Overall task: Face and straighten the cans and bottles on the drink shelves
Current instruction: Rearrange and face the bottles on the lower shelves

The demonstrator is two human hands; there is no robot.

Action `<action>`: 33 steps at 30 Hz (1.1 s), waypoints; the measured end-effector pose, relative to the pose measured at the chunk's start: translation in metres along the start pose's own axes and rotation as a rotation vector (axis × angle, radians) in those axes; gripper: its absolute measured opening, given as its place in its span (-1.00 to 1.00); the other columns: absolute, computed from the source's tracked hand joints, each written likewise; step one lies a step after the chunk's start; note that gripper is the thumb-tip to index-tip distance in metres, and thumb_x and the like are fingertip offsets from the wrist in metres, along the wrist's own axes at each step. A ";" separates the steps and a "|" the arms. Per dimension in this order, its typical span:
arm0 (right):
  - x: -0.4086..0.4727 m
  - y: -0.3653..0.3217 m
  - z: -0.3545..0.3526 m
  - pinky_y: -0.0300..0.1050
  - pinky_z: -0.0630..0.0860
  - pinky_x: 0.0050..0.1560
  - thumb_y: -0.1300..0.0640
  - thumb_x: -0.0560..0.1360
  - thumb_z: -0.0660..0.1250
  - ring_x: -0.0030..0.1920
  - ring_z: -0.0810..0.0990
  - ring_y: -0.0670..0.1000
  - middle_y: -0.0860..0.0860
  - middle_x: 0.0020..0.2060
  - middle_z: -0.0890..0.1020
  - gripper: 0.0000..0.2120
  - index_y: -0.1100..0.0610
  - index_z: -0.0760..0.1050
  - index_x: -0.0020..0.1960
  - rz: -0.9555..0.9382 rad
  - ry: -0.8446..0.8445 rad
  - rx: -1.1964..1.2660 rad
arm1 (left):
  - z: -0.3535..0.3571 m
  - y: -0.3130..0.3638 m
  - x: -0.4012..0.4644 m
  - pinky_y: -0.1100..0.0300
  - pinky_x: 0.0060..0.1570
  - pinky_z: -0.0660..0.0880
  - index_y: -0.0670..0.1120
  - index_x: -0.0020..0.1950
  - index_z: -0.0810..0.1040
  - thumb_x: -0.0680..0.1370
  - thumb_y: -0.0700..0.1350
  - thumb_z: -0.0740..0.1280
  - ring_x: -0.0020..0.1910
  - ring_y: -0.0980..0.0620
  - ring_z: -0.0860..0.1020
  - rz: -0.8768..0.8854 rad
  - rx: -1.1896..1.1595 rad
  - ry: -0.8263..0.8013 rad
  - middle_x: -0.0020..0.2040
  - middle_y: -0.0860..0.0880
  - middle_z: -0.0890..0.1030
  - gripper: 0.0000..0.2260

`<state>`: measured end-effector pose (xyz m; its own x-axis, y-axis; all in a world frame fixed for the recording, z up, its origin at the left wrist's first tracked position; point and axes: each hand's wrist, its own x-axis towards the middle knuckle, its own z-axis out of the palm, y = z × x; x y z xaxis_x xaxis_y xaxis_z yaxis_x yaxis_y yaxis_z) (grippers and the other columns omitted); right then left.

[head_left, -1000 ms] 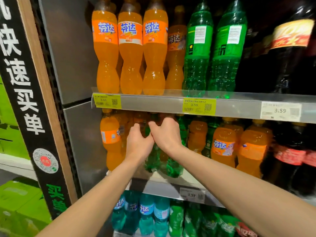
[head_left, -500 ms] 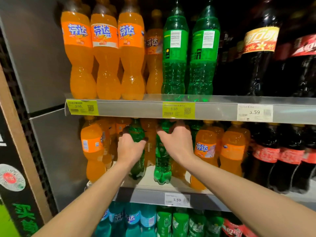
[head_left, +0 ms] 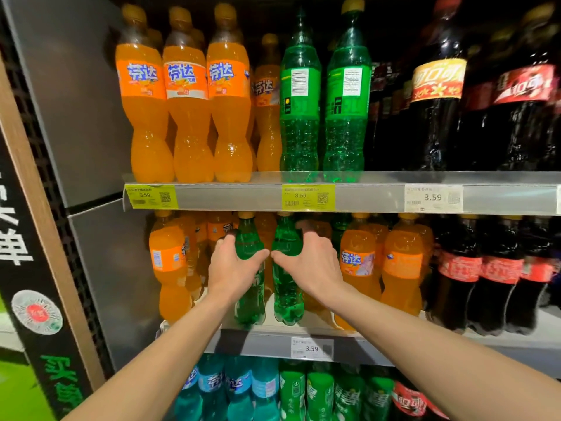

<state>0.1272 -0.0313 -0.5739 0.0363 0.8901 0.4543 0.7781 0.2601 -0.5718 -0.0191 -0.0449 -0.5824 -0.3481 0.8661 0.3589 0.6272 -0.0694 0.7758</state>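
Two green soda bottles stand side by side at the front of the middle shelf (head_left: 394, 337). My left hand (head_left: 232, 268) grips the left green bottle (head_left: 249, 302) around its upper body. My right hand (head_left: 312, 262) grips the right green bottle (head_left: 287, 299) the same way, thumbs nearly touching between them. Orange soda bottles (head_left: 168, 262) stand to the left and more orange bottles (head_left: 358, 265) to the right on that shelf. On the top shelf, two green bottles (head_left: 300, 101) show their back labels.
Dark cola bottles (head_left: 461, 268) fill the right side of both upper shelves. The bottom shelf holds blue bottles (head_left: 212, 387) and green bottles (head_left: 318, 393). A grey side panel (head_left: 91, 117) and a black signboard (head_left: 27, 238) close off the left. Price tags (head_left: 309, 197) line the shelf edges.
Both hands have drawn the two green bottles forward from behind the orange ones to the front of the middle shelf, and the bottles now stand upright side by side.
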 end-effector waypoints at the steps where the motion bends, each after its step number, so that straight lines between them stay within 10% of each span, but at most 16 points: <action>1: -0.002 0.000 -0.002 -0.01 0.52 -0.22 -0.25 0.47 0.43 -0.13 0.54 0.09 0.01 -0.14 0.48 -0.55 0.09 0.38 0.00 -0.002 -0.018 -0.014 | 0.001 0.000 0.000 0.01 0.39 0.34 -0.19 0.57 0.22 0.51 0.13 0.45 0.48 -0.11 0.32 0.004 -0.005 -0.007 0.50 -0.13 0.36 -0.23; 14: -0.020 0.017 -0.026 -0.12 0.39 0.04 -0.09 0.63 0.26 0.20 0.51 0.12 0.12 0.21 0.46 -0.53 0.18 0.40 0.42 -0.072 0.017 0.079 | 0.017 0.029 -0.012 -0.09 0.32 0.34 -0.20 0.39 0.34 0.55 0.09 0.41 0.41 -0.21 0.27 -0.072 0.157 0.105 0.41 -0.22 0.33 -0.45; 20: -0.027 0.033 -0.066 0.01 0.55 -0.18 -0.02 0.60 0.32 -0.23 0.47 0.03 0.08 0.18 0.34 -0.71 0.09 0.32 0.18 -0.065 0.308 0.004 | 0.008 0.055 -0.035 -0.02 0.30 0.31 -0.14 0.37 0.35 0.55 -0.01 0.40 0.35 -0.13 0.28 0.058 0.030 0.298 0.36 -0.16 0.36 -0.53; 33: -0.021 0.067 -0.083 0.02 0.54 -0.04 -0.16 0.49 0.42 0.02 0.54 0.12 0.10 0.15 0.43 -0.52 0.16 0.41 0.20 0.129 0.061 0.059 | 0.038 0.082 -0.064 0.21 0.03 0.35 -0.03 0.17 0.46 0.54 -0.09 0.38 0.10 0.07 0.46 0.158 -0.077 -0.053 0.15 -0.02 0.47 -0.78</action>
<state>0.2304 -0.0635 -0.5648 0.1733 0.8934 0.4144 0.7267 0.1680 -0.6661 0.0812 -0.0876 -0.5617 -0.2109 0.8661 0.4531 0.6156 -0.2424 0.7499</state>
